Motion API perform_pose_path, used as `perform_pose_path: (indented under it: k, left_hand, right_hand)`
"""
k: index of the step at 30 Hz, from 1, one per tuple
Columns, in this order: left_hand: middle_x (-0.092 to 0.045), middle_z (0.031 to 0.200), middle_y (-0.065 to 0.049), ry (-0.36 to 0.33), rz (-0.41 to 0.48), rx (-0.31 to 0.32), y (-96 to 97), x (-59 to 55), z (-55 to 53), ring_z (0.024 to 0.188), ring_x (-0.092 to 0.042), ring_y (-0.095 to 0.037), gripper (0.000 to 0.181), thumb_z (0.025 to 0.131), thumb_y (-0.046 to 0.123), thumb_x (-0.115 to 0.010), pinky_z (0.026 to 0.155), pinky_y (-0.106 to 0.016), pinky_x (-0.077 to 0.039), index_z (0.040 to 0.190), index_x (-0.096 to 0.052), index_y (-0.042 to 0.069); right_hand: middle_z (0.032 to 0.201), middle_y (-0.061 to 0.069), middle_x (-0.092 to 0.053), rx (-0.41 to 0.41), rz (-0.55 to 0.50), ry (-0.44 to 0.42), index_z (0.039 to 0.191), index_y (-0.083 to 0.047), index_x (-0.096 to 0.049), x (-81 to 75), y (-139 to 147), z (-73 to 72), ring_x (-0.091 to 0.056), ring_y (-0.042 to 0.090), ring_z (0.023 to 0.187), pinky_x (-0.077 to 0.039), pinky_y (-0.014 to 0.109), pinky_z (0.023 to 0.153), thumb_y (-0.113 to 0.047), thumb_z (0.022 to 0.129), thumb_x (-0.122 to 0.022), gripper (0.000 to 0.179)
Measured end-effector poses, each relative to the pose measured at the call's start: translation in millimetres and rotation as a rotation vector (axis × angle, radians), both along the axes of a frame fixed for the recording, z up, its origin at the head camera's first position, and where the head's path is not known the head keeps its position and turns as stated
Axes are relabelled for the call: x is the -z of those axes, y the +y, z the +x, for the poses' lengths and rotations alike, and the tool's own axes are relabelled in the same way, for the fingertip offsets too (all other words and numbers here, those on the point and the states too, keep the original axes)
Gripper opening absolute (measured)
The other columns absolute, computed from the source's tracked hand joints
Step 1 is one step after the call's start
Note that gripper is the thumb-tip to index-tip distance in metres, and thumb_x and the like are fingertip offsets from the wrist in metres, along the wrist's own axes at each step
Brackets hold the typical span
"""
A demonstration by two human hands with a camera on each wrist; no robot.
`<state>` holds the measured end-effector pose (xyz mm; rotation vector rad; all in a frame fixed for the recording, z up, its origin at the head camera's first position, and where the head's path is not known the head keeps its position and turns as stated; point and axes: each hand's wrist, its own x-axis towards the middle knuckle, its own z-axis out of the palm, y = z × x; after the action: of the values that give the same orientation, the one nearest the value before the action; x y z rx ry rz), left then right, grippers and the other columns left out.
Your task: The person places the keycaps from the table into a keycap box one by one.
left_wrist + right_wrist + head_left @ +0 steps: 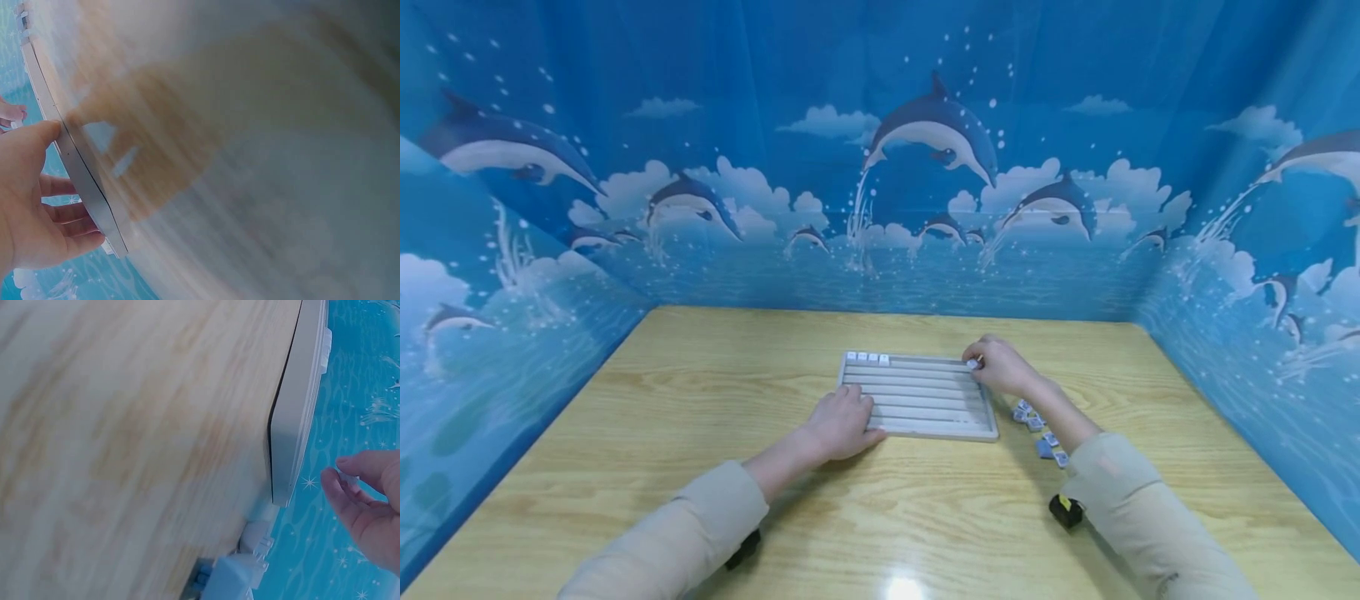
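A grey tray with long parallel ridges lies on the table. Several small white keycap-like pieces stand in a row in its far left corner. My left hand grips the tray's near left corner, its thumb along the front edge, and in the left wrist view the fingers curl at the tray's side. Over the far right corner, my right hand pinches one small white keycap-like piece between thumb and fingertips, mostly hidden by them.
Loose white and blue-grey pieces lie scattered right of the tray, beneath the right forearm. A small black object with a yellow mark is by the right sleeve. A blue dolphin-print curtain encloses the wooden table at the back and sides.
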<state>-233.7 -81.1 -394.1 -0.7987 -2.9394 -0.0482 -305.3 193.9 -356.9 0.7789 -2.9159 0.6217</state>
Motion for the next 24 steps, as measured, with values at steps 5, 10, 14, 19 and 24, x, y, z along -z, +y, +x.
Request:
perform_pose_path:
  k: [5, 10, 14, 19, 24]
  left_hand:
    - [-0.05, 0.087, -0.011, -0.016, -0.005, -0.005, 0.4, 0.6, -0.3, 0.079, -0.048, -0.022, 0.049, 0.085, 0.05, -0.059, 0.067, -0.036, -0.046, 0.095, -0.058, 0.003]
    - [-0.05, 0.089, -0.011, -0.02, -0.006, -0.004, 0.3, 0.8, -0.5, 0.08, -0.049, -0.022, 0.049, 0.085, 0.05, -0.059, 0.068, -0.037, -0.047, 0.096, -0.058, 0.002]
    - [-0.05, 0.089, -0.011, -0.017, -0.007, -0.004, 0.2, 0.7, -0.8, 0.08, -0.049, -0.022, 0.049, 0.085, 0.05, -0.059, 0.068, -0.036, -0.046, 0.096, -0.058, 0.002]
    - [-0.05, 0.089, -0.011, -0.027, -0.005, -0.011, 0.6, -1.1, -0.5, 0.08, -0.048, -0.022, 0.049, 0.085, 0.05, -0.059, 0.068, -0.036, -0.046, 0.097, -0.058, 0.002]
    - [-0.051, 0.09, -0.011, -0.031, -0.01, -0.015, 0.6, -1.4, -1.1, 0.081, -0.048, -0.022, 0.05, 0.085, 0.051, -0.059, 0.069, -0.036, -0.046, 0.097, -0.059, 0.002]
  right_hand:
    - [0.086, 0.011, -0.057, -0.011, -0.011, 0.014, 0.094, 0.004, -0.065, 0.7, -5, -1.1, -0.057, 0.026, 0.081, -0.049, 0.037, 0.071, 0.004, 0.077, -0.066, 0.018]
    - [0.084, 0.009, -0.058, 0.01, -0.01, 0.0, 0.096, 0.005, -0.064, -0.6, -11, -4.2, -0.055, 0.022, 0.077, -0.047, 0.035, 0.067, -0.001, 0.079, -0.066, 0.018]
    - [0.082, 0.008, -0.059, 0.031, -0.025, -0.033, 0.099, 0.006, -0.064, -3.4, -20, -5.7, -0.054, 0.02, 0.074, -0.046, 0.035, 0.066, -0.003, 0.08, -0.068, 0.022]
    - [0.085, 0.008, -0.061, 0.031, -0.019, -0.045, 0.103, 0.006, -0.063, -4.7, -29, -8.3, -0.055, 0.019, 0.077, -0.047, 0.035, 0.068, -0.004, 0.082, -0.068, 0.024]
    - [0.087, 0.009, -0.06, 0.038, -0.032, -0.069, 0.104, 0.006, -0.063, -4.2, -40, -12.7, -0.055, 0.021, 0.08, -0.046, 0.035, 0.07, -0.002, 0.083, -0.066, 0.023]
